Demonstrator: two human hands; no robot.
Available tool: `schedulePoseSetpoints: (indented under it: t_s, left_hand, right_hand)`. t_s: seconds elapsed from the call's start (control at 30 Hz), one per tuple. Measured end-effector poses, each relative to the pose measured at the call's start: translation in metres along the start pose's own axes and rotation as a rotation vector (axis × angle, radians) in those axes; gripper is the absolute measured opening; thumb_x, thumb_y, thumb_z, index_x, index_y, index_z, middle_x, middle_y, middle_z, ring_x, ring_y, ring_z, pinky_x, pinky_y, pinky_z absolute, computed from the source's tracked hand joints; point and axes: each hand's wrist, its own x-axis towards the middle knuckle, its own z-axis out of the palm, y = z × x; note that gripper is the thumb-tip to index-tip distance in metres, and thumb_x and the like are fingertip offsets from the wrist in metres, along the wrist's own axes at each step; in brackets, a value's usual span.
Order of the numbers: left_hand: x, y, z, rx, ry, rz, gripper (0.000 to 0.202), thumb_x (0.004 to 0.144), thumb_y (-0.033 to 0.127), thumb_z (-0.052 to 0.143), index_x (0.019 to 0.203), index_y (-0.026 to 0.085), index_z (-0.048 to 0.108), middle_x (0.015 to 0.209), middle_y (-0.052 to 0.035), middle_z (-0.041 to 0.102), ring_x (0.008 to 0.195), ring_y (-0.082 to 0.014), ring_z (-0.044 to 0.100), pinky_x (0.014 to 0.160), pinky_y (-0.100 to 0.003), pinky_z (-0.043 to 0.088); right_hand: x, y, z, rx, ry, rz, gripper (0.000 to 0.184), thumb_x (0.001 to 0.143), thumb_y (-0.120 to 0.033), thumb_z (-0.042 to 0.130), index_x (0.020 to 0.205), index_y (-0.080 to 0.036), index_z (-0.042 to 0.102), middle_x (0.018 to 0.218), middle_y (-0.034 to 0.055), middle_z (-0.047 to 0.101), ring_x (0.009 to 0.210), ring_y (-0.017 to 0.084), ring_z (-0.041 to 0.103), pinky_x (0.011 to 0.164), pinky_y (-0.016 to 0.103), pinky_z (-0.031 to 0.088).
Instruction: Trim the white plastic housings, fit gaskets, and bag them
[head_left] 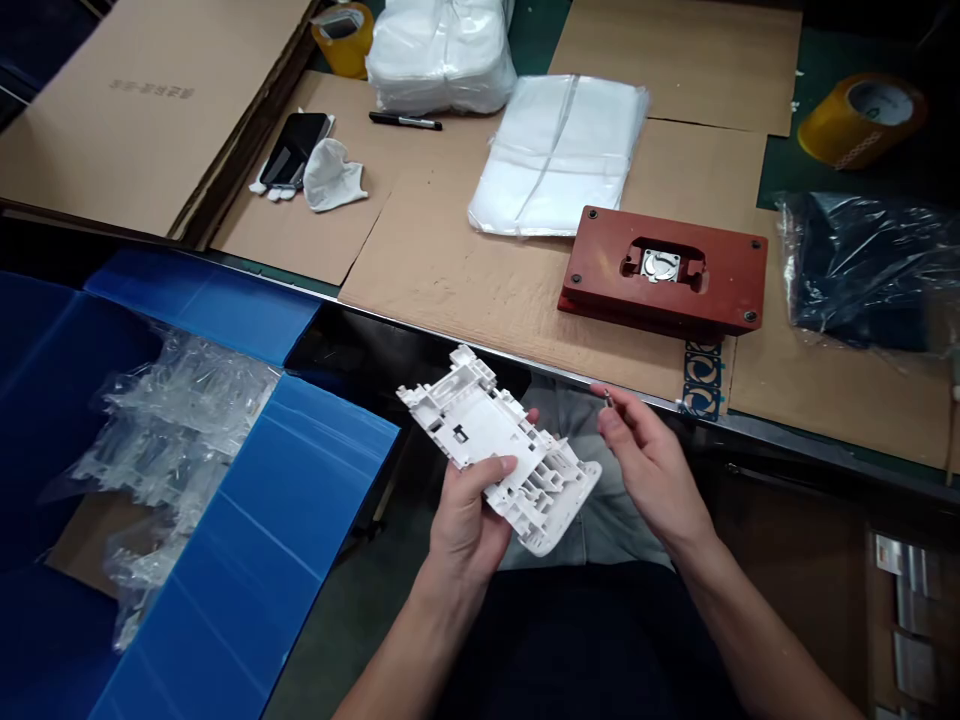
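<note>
Grips are both in use: the left grip is clamped on a white molded plastic part, and the right grip is pinched together on a small metal pin, its exact type too small to tell. The white molded plastic part is held in mid-air above the person's lap, tilted, with the left thumb laid across its face and the fingers beneath, so it is braced from one side and most of the ribbed face is left uncovered. The small metal pin is held at the fingertips, apart from the part, out toward 1 o'clock from it. A red-brown metal fixture lies on cardboard sheeting at about 1 o'clock, close to the tabletop edge and within easy reach, with a metal insert seated in its recess. A stack of white plastic bags is placed at 12 o'clock, and a black marker, a smartphone and a cloth glove are set further back at 11 o'clock. A blue corrugated bin stands at 9 o'clock, open toward the person, with clear-bagged white parts inside, kept next to the working position.
</note>
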Motion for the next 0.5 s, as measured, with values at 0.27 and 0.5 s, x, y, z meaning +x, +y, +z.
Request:
schedulePoseSetpoints:
  t_s: [0.27,0.5]
  left_hand:
    - [-0.008,0.011,0.003,0.040,0.097,0.295,0.071,0.075,0.007,0.071,0.141,0.028,0.055,0.134,-0.0075,0.068,0.130,-0.0363,0.057,0.109,-0.055,0.049]
    - [-0.012,0.008,0.004,0.088,0.118,0.461,0.076,0.076,0.010,0.073,0.144,0.034,0.051,0.133,-0.0050,0.069,0.132,-0.0371,0.055,0.110,-0.057,0.048]
  right_hand:
    - [-0.039,-0.019,-0.009,-0.216,0.023,-0.271,0.031,0.096,-0.030,0.064,0.127,-0.031,0.068,0.113,0.0035,0.071,0.103,0.021,0.066,0.090,0.033,0.053]
    - [-0.058,-0.030,0.000,-0.361,-0.051,-0.317,0.039,0.093,-0.038,0.068,0.130,-0.026,0.067,0.091,0.0026,0.067,0.068,0.014,0.057,0.063,0.027,0.050]
